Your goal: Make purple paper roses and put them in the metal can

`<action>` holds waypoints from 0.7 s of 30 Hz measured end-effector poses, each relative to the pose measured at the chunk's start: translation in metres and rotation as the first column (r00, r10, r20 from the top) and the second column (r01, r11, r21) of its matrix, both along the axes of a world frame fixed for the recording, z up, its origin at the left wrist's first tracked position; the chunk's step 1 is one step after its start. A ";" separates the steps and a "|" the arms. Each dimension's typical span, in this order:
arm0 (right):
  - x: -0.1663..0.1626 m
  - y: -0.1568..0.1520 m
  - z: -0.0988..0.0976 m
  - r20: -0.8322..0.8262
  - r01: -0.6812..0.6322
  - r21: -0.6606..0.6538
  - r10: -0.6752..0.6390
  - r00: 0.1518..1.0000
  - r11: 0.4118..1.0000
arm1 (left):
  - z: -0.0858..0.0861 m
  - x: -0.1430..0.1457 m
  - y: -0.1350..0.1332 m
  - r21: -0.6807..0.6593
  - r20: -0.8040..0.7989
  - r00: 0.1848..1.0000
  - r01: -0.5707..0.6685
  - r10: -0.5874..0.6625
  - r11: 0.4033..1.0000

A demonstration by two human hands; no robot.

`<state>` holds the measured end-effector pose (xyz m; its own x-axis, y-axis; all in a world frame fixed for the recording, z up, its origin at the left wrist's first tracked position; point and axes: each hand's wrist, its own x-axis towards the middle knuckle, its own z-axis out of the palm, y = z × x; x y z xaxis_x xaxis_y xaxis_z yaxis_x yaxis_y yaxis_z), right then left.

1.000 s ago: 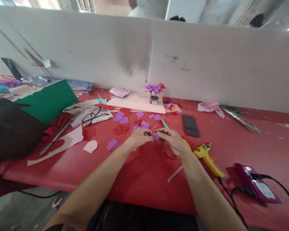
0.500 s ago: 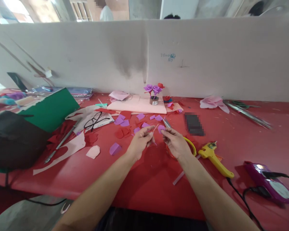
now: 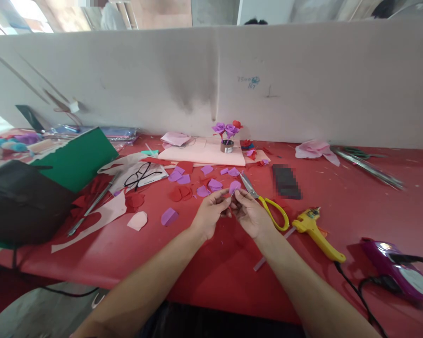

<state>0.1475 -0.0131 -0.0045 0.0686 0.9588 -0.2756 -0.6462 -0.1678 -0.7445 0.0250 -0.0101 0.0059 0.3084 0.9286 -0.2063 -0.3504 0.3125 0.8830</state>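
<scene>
Above the red table [image 3: 211,277], my left hand [image 3: 208,213] and my right hand [image 3: 253,214] nearly touch at the fingertips. My right fingers pinch a purple paper petal [image 3: 235,186]. The left thumb and fingers are closed on a thin stick [image 3: 233,193], whose tip lies against the petal; its lower part is hidden by the fingers. Yellow-handled scissors [image 3: 275,213] lie just beyond my right hand, blades pointing away. Loose purple petals [image 3: 203,191] and red petals [image 3: 179,193] are scattered past my left hand.
A yellow glue gun [image 3: 319,234] lies right, its cord near a purple power box [image 3: 396,272]. Behind stand purple flowers in a small pot [image 3: 227,148] on pink sheets [image 3: 183,155]. Eyeglasses [image 3: 141,176] and a dark bag [image 3: 21,202] are left; a white partition [image 3: 127,80] closes the back.
Both hands have come together, and the purple petal now meets the stick. My right hand has shifted slightly left, showing more of the scissors.
</scene>
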 end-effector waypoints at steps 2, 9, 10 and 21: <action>-0.001 0.000 0.001 -0.018 -0.009 0.005 0.009 1.000 1.000 | 0.000 0.000 0.000 0.002 0.003 1.000 -0.004 0.003 1.000; -0.004 -0.002 0.003 -0.033 0.072 -0.017 -0.073 0.997 0.997 | 0.002 0.001 -0.001 -0.006 0.028 0.996 -0.083 0.083 0.997; -0.003 -0.002 0.002 -0.023 0.064 -0.009 -0.064 0.998 0.998 | 0.002 0.001 0.000 -0.007 0.028 0.995 -0.092 0.092 0.996; 0.003 -0.016 0.007 0.449 0.028 0.162 -0.099 0.888 0.986 | 0.000 -0.004 0.006 0.070 -0.107 0.990 -0.080 0.087 0.994</action>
